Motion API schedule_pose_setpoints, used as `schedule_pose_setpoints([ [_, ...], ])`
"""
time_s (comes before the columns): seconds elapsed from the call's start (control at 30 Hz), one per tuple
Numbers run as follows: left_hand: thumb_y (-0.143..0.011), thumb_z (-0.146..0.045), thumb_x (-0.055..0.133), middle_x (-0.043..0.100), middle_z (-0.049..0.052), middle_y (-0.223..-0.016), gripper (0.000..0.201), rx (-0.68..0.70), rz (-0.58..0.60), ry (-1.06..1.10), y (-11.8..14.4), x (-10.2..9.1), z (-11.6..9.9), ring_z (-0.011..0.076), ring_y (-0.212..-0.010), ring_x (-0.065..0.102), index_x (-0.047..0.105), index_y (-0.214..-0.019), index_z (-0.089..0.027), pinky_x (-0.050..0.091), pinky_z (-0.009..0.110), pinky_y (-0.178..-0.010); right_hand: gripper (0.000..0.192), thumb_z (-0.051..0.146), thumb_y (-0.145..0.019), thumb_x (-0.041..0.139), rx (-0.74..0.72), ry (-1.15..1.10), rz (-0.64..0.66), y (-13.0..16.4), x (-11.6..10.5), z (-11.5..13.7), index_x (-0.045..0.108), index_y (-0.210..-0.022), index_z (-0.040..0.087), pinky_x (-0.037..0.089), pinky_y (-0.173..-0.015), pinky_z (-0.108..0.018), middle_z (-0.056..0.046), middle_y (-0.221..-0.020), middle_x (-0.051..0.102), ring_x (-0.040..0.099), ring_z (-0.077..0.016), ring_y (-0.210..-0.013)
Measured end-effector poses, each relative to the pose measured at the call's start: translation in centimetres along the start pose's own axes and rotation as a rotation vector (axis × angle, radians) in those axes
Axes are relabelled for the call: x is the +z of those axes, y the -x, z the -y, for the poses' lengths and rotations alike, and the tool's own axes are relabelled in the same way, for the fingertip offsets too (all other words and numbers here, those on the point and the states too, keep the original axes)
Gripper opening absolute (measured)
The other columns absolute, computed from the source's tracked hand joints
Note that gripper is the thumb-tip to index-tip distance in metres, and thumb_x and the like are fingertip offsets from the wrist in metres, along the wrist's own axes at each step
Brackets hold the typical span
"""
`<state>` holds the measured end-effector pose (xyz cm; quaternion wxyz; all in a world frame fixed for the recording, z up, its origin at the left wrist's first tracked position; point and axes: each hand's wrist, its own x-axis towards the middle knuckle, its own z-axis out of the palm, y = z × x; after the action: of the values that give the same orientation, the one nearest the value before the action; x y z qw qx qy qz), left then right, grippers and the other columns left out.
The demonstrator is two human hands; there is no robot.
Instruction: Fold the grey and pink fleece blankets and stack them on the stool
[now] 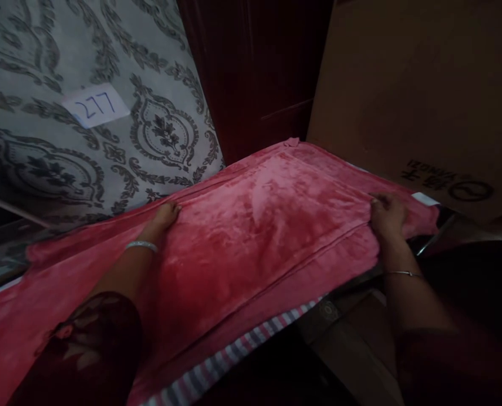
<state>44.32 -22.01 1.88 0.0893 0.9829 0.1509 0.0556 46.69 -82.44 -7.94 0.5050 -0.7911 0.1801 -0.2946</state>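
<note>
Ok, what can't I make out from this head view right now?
- Left hand: fingertips tucked at a fold of the pink towel; grip unclear.
- Right hand: fingers curl over the towel's edge, hiding what's beneath.
- Surface under the towel: covered, except a striped cloth edge.
- Cardboard box: cut off by the frame; print too dim to read.

Dark maroon floral-patterned sleeve on the left arm; silver bangle [141, 246] at the left wrist, thin silver bracelet [403, 274] at the right wrist.
</note>
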Motion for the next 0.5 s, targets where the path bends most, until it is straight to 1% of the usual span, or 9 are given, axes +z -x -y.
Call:
schedule_pose_setpoints([
  [0.07,-0.089,-0.027,0.046,0.073,0.015,-0.109,0.024,-0.012,-0.031,-0.019,-0.2,0.9,0.4,0.0295,-0.112,0.064,0.067,-0.098,-0.018,0.048,0.036,-0.097,0.023,0.024,-0.077,0.052,-0.008,-0.04,-0.028,-0.1,0.1,-0.2,0.07,-0.091,0.019,0.052,-0.09,-0.047,-0.014,-0.102,0.072,0.066,-0.0288,-0.094],
  [0.17,-0.091,-0.028,0.043,0.071,0.019,-0.115,0.031,-0.038,-0.038,-0.033,-0.4,1.9,1.0,0.0327,-0.114,0.064,0.067,-0.108,-0.017,0.048,0.04,-0.096,0.024,0.027,-0.075,0.053,0.003,-0.069,-0.069,-0.2,0.1,-0.6,0.07,-0.09,0.02,0.053,-0.088,-0.047,-0.013,-0.099,0.072,0.065,-0.0287,-0.092],
  [0.27,-0.091,-0.031,0.044,0.072,0.019,-0.114,0.034,-0.02,-0.01,-0.027,-0.6,1.7,1.6,0.0333,-0.111,0.066,0.069,-0.107,-0.016,0.05,0.039,-0.093,0.031,0.031,-0.072,0.052,-0.009,-0.05,-0.072,-0.2,0.2,-0.7,0.071,-0.094,0.018,0.053,-0.088,-0.046,-0.011,-0.098,0.073,0.065,-0.0272,-0.09],
  [0.33,-0.093,-0.036,0.042,0.075,0.017,-0.108,0.036,0.014,0.011,-0.018,-1.1,1.1,1.4,0.0325,-0.107,0.068,0.071,-0.101,-0.016,0.052,0.037,-0.09,0.035,0.032,-0.07,0.053,-0.017,-0.045,-0.074,-0.1,0.3,-0.6,0.072,-0.095,0.017,0.052,-0.088,-0.046,-0.011,-0.095,0.073,0.065,-0.0269,-0.088],
  [0.4,-0.094,-0.041,0.041,0.076,0.015,-0.102,0.04,0.054,0.022,-0.014,-2.0,0.6,0.0,0.0318,-0.103,0.069,0.073,-0.093,-0.018,0.052,0.036,-0.088,0.034,0.033,-0.069,0.054,-0.021,-0.052,-0.086,-0.1,0.4,-0.6,0.072,-0.093,0.017,0.052,-0.087,-0.046,-0.012,-0.092,0.073,0.065,-0.0269,-0.086],
  [0.43,-0.095,-0.044,0.04,0.077,0.014,-0.1,0.042,0.076,0.024,-0.015,-2.6,0.5,-1.1,0.0316,-0.102,0.07,0.074,-0.09,-0.018,0.052,0.036,-0.087,0.033,0.034,-0.069,0.055,-0.031,-0.053,-0.089,-0.1,0.5,-0.7,0.072,-0.091,0.017,0.052,-0.086,-0.046,-0.012,-0.091,0.073,0.065,-0.0269,-0.085],
  [0.5,-0.095,-0.047,0.042,0.077,0.015,-0.1,0.044,0.123,0.029,-0.02,-3.8,1.0,-3.9,0.031,-0.101,0.07,0.074,-0.088,-0.019,0.052,0.035,-0.086,0.031,0.035,-0.07,0.055,-0.084,-0.043,-0.085,-0.3,0.7,-1.1,0.072,-0.09,0.018,0.053,-0.085,-0.045,-0.012,-0.09,0.073,0.065,-0.0267,-0.083],
])
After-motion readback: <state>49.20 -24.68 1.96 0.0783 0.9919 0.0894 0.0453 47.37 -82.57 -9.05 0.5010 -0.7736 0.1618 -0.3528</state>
